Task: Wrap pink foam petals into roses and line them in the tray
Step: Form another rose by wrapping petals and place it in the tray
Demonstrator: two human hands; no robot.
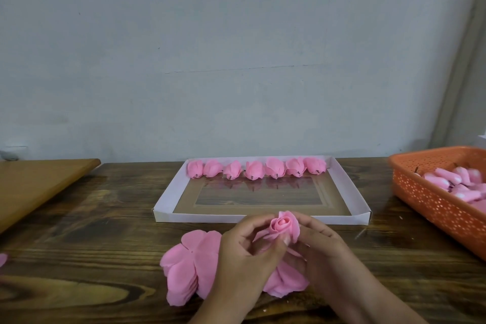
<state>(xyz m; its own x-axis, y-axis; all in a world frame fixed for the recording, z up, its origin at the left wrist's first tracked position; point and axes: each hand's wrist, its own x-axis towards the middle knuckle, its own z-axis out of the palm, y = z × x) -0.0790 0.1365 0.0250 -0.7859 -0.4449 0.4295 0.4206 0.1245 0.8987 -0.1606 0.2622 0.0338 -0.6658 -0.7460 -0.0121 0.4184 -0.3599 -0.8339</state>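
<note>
both hands, left hand (pixel 247 252) and right hand (pixel 319 247), pinch a half-wrapped pink foam rose (pixel 284 226) above the loose pink foam petal stack (pixel 189 265), near the white cardboard tray (pixel 168 214), whose far wall backs seven finished roses (pixel 256 169).

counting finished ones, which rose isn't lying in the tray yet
The rose pinched between both hands, just in front of the tray; the other seven lie along its far wall.

tray (pixel 168 193) front bare, roses (pixel 256 169) fill its back row
</note>
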